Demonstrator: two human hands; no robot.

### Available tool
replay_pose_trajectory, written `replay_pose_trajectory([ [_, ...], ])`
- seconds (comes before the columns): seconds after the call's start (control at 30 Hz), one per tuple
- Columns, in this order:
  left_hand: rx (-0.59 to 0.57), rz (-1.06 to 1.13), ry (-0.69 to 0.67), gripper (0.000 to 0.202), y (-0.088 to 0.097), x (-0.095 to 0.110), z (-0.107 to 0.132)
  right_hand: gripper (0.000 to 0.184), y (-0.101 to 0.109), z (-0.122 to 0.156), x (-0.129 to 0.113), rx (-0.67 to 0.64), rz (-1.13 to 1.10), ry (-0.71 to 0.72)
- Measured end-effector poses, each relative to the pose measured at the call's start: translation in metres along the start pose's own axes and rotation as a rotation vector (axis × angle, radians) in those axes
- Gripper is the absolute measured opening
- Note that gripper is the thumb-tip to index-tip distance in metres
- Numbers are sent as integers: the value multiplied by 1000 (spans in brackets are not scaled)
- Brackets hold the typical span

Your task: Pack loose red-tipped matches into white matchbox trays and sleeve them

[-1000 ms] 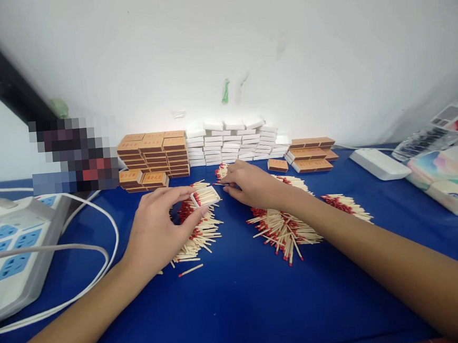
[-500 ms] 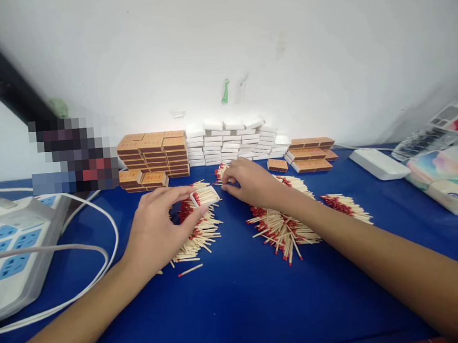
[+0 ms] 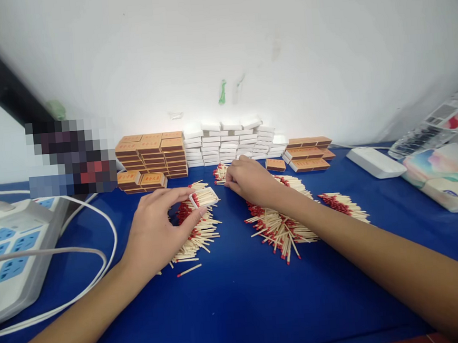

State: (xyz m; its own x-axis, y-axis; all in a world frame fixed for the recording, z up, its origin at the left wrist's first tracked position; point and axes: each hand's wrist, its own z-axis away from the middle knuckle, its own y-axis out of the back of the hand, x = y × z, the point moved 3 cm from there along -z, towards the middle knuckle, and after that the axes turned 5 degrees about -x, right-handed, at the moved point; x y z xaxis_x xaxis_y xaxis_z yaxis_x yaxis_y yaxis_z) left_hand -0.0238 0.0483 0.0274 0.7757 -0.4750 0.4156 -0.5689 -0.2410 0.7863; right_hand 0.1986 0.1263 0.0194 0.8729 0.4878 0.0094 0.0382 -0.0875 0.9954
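Note:
My left hand (image 3: 157, 224) pinches a small white matchbox tray (image 3: 204, 196) filled with red-tipped matches, held just above a loose heap of matches (image 3: 196, 232). My right hand (image 3: 253, 183) reaches to a small bunch of matches (image 3: 220, 173) near the stacked boxes, with its fingertips closed on a few of them. A bigger heap of matches (image 3: 281, 228) lies under my right wrist, and a third heap (image 3: 345, 205) lies further right.
Along the wall stand stacks of brown matchbox sleeves (image 3: 152, 155), white trays (image 3: 230, 142) and more brown sleeves (image 3: 309, 154). A power strip (image 3: 9, 252) with white cables lies at left. At right lie a white device (image 3: 375, 162) and a tissue pack (image 3: 443, 176) on the blue table (image 3: 240, 308).
My right hand has edged slightly away from me toward the small bunch of matches by the stacks. My left hand and the tray have stayed put.

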Motion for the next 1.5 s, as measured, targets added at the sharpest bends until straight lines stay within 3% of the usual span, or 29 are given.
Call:
replay_pose_trajectory([
  [0.4,-9,-6,6,36,-1,0,-1,12,-4,-1,2,88,-118,17],
  [0.8,-2,-2,-18,36,-1,0,-2,18,-5,-1,0,15,-37,45],
  [1.0,-10,-31,1,35,0,1,-1,18,17,4,-5,101,-125,62],
  [1.2,-8,-19,17,34,2,0,-1,15,47,17,-32,178,-231,220],
  [1.33,-1,-13,3,32,2,2,-1,17,49,24,-47,135,-188,295],
  [1.5,3,-2,-3,34,2,4,-1,16,44,24,-48,128,-248,339],
])
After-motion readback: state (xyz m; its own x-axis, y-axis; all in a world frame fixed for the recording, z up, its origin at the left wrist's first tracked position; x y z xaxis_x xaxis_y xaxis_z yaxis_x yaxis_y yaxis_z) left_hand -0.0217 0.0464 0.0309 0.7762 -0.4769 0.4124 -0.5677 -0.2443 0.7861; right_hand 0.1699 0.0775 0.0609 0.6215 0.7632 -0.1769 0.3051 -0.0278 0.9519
